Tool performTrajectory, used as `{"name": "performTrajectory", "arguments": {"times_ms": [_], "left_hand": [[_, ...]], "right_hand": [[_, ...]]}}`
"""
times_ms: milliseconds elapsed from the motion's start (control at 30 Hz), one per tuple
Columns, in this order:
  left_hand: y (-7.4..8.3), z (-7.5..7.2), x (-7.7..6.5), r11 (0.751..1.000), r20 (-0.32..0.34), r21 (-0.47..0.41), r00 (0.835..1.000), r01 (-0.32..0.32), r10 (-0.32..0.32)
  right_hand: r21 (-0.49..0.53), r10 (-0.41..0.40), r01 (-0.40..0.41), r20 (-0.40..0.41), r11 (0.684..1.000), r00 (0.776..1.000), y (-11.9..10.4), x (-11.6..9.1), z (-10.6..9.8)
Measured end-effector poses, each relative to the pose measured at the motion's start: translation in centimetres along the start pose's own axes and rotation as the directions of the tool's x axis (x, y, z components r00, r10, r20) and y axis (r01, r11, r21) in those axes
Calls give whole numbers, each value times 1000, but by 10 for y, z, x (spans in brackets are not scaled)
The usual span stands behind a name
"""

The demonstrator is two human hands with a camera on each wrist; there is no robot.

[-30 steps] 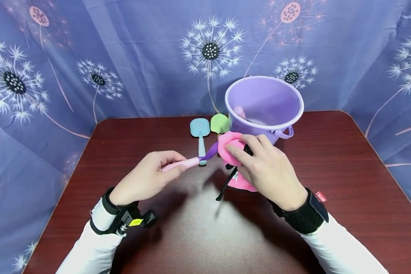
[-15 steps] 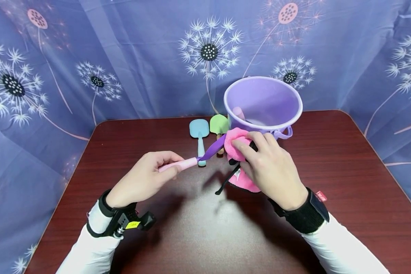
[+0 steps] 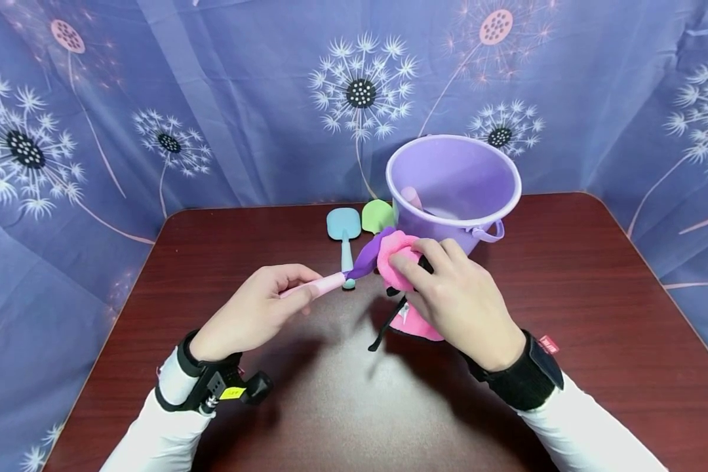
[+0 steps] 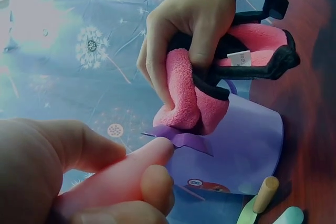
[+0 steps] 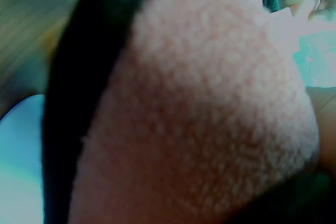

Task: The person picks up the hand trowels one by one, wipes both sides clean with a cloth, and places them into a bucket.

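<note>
My left hand (image 3: 259, 305) grips the pink handle (image 3: 315, 285) of a small trowel with a purple blade (image 3: 366, 257). The blade points away to the right. With bent fingers and thumb, my right hand (image 3: 460, 298) holds a fuzzy pink cloth (image 3: 394, 262) with black edging against the blade's far part. In the left wrist view the folded cloth (image 4: 181, 93) covers part of the purple blade (image 4: 191, 141); a white label (image 4: 239, 59) shows on its loose end. The cloth (image 5: 199, 98) fills most of the right wrist view, very close and blurred.
A purple bucket (image 3: 415, 213) stands at the back, right of centre, with a pink handle (image 3: 411, 196) inside. Left of it lie a light blue shovel (image 3: 343, 224) and a green one (image 3: 377, 216) on the dark wooden table (image 3: 602, 295). A flowered curtain (image 3: 259, 98) hangs behind.
My right hand moved the cloth a little outward along the blade, then back nearer to the handle. The left hand stays almost still on the handle.
</note>
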State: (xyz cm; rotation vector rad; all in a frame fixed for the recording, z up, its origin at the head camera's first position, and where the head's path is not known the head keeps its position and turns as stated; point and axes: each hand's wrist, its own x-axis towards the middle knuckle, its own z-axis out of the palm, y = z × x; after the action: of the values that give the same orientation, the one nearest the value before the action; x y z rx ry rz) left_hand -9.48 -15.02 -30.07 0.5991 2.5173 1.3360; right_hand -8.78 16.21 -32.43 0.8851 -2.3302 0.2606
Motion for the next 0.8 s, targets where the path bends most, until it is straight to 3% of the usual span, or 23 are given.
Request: {"name": "performTrajectory", "arguments": {"times_ms": [433, 800], "left_hand": [[-1, 4, 3, 1000, 3, 3, 1000, -12, 12], [1, 5, 0, 1000, 4, 1, 1000, 16, -16]], "right_hand": [[40, -113, 111, 47, 993, 992, -12, 1, 0], [94, -208, 210, -35, 973, 978, -18, 4, 4]]}}
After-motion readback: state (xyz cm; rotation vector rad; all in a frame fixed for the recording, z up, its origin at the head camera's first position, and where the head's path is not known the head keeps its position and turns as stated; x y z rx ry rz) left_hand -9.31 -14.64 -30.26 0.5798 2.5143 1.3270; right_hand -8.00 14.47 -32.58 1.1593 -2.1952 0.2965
